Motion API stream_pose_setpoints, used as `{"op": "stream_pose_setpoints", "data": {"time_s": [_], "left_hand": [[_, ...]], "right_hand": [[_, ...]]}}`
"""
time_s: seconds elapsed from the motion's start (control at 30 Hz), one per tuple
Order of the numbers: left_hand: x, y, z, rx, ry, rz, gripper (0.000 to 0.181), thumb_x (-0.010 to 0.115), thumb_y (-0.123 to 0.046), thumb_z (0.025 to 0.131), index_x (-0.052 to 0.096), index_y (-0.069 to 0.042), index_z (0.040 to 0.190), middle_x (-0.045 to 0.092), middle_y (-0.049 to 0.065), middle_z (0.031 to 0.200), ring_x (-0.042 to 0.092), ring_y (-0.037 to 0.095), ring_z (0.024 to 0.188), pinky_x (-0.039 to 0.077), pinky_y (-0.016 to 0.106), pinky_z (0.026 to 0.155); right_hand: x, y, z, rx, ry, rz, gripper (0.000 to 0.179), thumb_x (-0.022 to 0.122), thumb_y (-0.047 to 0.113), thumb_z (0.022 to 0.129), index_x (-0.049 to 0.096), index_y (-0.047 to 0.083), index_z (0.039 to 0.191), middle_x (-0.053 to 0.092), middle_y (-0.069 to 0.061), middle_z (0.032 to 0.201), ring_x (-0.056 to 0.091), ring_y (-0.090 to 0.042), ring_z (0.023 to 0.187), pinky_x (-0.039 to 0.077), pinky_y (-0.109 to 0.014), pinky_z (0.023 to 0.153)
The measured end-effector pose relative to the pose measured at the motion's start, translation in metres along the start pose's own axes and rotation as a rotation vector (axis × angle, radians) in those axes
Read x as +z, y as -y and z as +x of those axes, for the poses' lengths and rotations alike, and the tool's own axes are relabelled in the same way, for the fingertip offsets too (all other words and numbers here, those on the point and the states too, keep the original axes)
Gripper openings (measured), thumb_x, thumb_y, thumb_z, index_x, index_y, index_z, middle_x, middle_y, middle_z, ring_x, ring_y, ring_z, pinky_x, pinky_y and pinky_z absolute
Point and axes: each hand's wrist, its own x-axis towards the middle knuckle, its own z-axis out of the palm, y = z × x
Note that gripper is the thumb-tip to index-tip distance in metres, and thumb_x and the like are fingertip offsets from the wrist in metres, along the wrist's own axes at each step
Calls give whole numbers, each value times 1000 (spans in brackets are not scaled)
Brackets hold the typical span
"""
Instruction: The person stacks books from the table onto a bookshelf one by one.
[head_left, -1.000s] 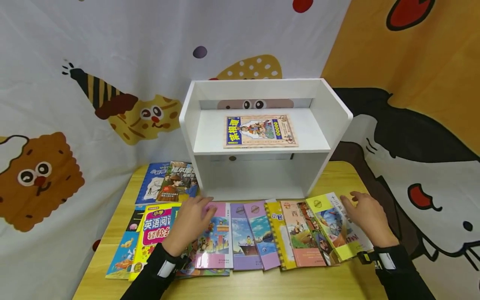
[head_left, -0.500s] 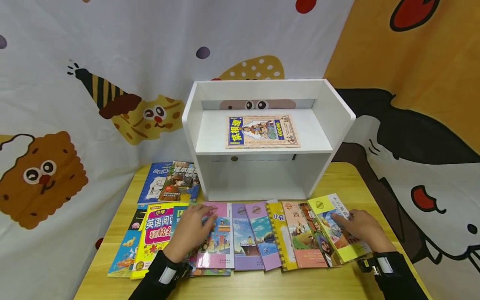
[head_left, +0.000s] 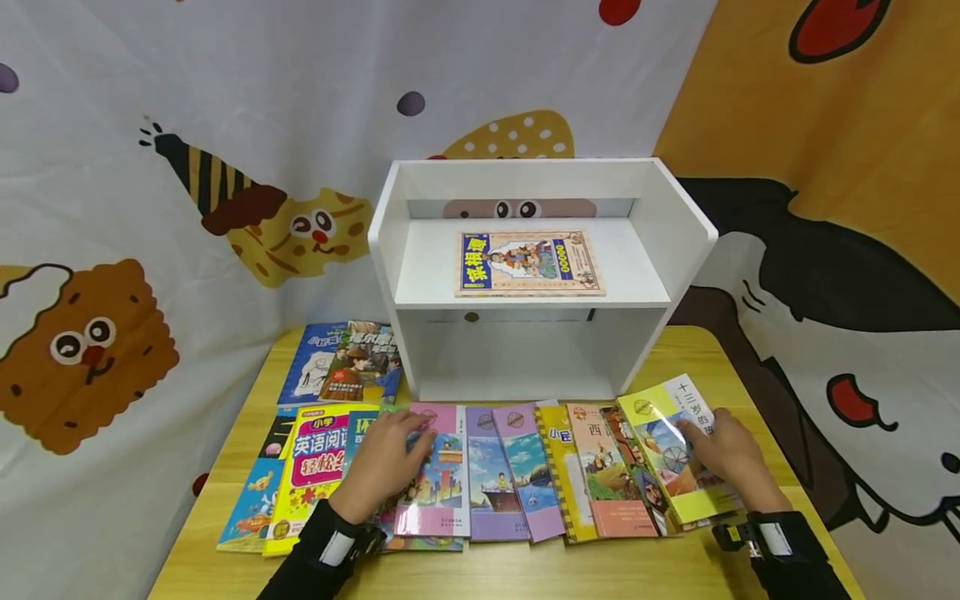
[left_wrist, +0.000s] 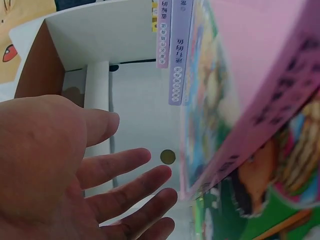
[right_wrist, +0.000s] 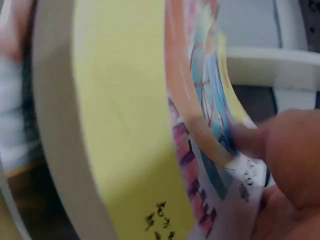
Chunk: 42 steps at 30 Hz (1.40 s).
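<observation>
1. Yellow-and-white book (head_left: 667, 450) and many others are laid on a yellow wood-grain table (head_left: 540, 571), behind which a cartoon-printed cloth (head_left: 315, 83) is hung.
2. At the rear of the table, a white two-tier shelf unit (head_left: 517, 358) is stood upright; on its upper board a cream-and-blue book (head_left: 528, 265) is laid flat, cover up.
3. Before the unit, an overlapping row is formed, left to right, by a pink book (head_left: 438, 487), two purple books (head_left: 495, 500), a yellow spiral-bound book (head_left: 561, 475), a salmon book (head_left: 611, 471) and a dark illustrated book (head_left: 636, 458), the last partly covered by the yellow-and-white book at the right end.
4. Farther left, a yellow English reading book (head_left: 296, 500) is placed partly over a blue picture book (head_left: 251, 508).
5. By the right hand (head_left: 731, 454) the yellow-and-white book is grasped at its right side, the thumb set on the cover; the cover is seen bowed in the right wrist view.
6. Over the pink book's left side the left hand (head_left: 386, 462) is held, fingers loosely spread and nothing gripped; whether the cover is touched cannot be told.
</observation>
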Motion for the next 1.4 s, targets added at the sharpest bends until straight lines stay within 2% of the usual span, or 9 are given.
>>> {"op": "stream_pose_setpoints", "data": {"time_s": [0.17, 0.3, 0.4, 0.63, 0.83, 0.97, 1.07, 1.2, 1.4], "left_hand": [[-8, -1, 8, 31, 0, 3, 33, 62, -37, 95, 70, -14, 117, 65, 3, 112, 58, 21, 97, 48, 43, 83], [-17, -8, 14, 14, -2, 5, 41, 57, -46, 96, 68, -16, 121, 63, 1, 117, 56, 19, 101, 49, 41, 84], [-23, -18, 21, 41, -20, -33, 41, 57, -44, 96, 66, -16, 125, 62, -1, 121, 54, 18, 108, 48, 42, 89], [-32, -53, 37, 222, -29, -68, 39, 52, -42, 99, 62, -20, 130, 60, -6, 124, 53, 14, 118, 44, 40, 98], [-34, -85, 49, 377, -22, -65, 47, 52, -46, 98, 53, -23, 138, 60, -9, 126, 50, 5, 119, 42, 31, 99], [-31, -104, 54, 435, -14, -95, 52, 55, -49, 96, 49, -22, 139, 59, -7, 124, 53, 6, 113, 47, 28, 89], [-27, -113, 56, 442, -10, -114, 44, 56, -46, 96, 50, -21, 131, 60, -10, 108, 57, 2, 89, 49, 22, 69], [-25, -117, 56, 451, -23, -163, 28, 56, -36, 99, 49, -18, 118, 54, -14, 87, 47, -3, 62, 38, 16, 49], [-33, -116, 56, 506, -88, -265, 26, 62, -27, 97, 55, -17, 119, 59, -14, 93, 48, -7, 62, 38, 10, 49]], "right_hand": [[-12, 27, -18, -118, -183, 20, 71, 37, 52, 100, 36, -11, 133, 54, -29, 96, 56, -32, 69, 44, -35, 49], [-21, 61, -37, -193, -218, 116, 62, 39, 51, 101, 41, 1, 137, 57, -22, 101, 56, -31, 75, 44, -36, 55], [-25, 89, -48, -274, -239, 185, 52, 41, 49, 101, 47, 10, 135, 60, -16, 102, 56, -28, 77, 46, -37, 59], [-14, 139, -63, -540, -237, 319, 30, 54, 32, 100, 53, 22, 129, 62, -2, 103, 62, -17, 75, 53, -30, 57], [4, 170, -73, -806, -181, 365, 32, 61, 11, 96, 55, 20, 126, 63, 1, 107, 66, -13, 81, 55, -25, 60], [16, 189, -80, -919, -174, 393, 39, 65, 2, 92, 57, 22, 124, 63, 5, 105, 66, -10, 78, 54, -22, 57], [21, 202, -82, -967, -188, 380, 41, 67, 2, 90, 57, 22, 124, 62, 6, 106, 64, -8, 79, 53, -20, 58], [23, 214, -83, -987, -216, 385, 41, 70, 5, 89, 58, 22, 125, 63, 6, 108, 64, -9, 83, 53, -20, 61], [19, 214, -83, -1031, -251, 377, 46, 71, 1, 87, 62, 17, 129, 64, 3, 115, 64, -12, 89, 53, -23, 66]]}}
